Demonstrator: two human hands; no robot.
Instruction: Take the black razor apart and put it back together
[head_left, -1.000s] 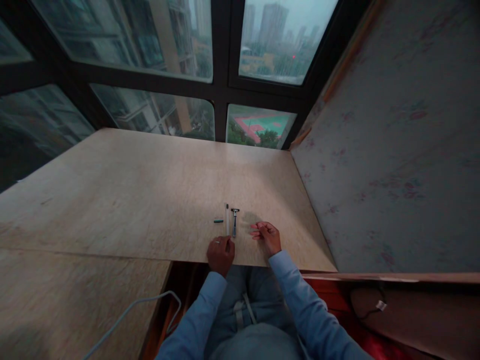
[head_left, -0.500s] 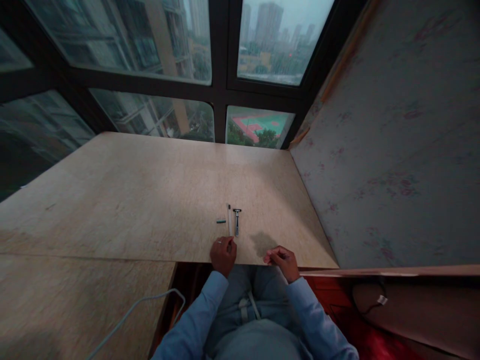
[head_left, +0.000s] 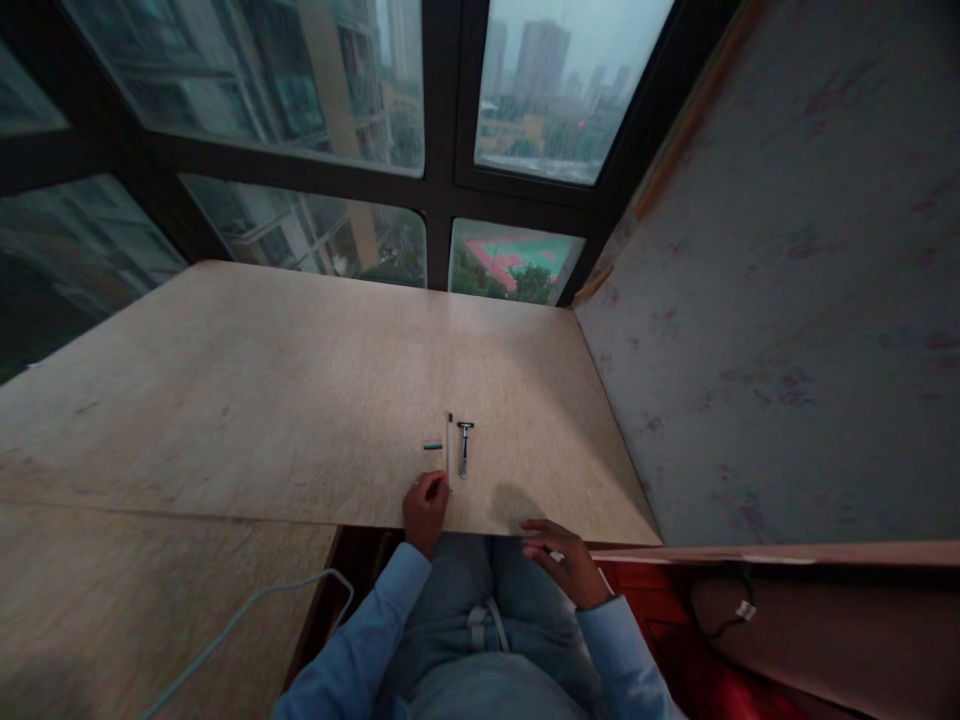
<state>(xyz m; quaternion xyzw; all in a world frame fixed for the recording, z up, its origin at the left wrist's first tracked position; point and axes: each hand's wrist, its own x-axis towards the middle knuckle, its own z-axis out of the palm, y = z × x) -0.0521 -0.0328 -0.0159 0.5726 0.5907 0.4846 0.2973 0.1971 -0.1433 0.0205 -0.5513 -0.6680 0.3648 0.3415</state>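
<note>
My left hand rests at the table's front edge, thumb and fingers pinched on the near end of a thin white stick with a dark tip. The stick lies pointing toward the window. Just right of it is a razor with a dark head and slim handle. A small dark green bar, like a blade cartridge, lies on the left. Over the table edge, near my lap, my right hand has its fingers apart. A small white patch shows between them; what it is, I cannot tell.
The pale tabletop runs back to dark-framed windows. A patterned wall bounds the right side. A grey cable crosses the lower left surface. Below the table on the right are red drawers.
My right hand has dropped slightly toward my lap, and its fingers have spread from a pinch. My left hand stays at the stick's near end. The whole view has shifted a little.
</note>
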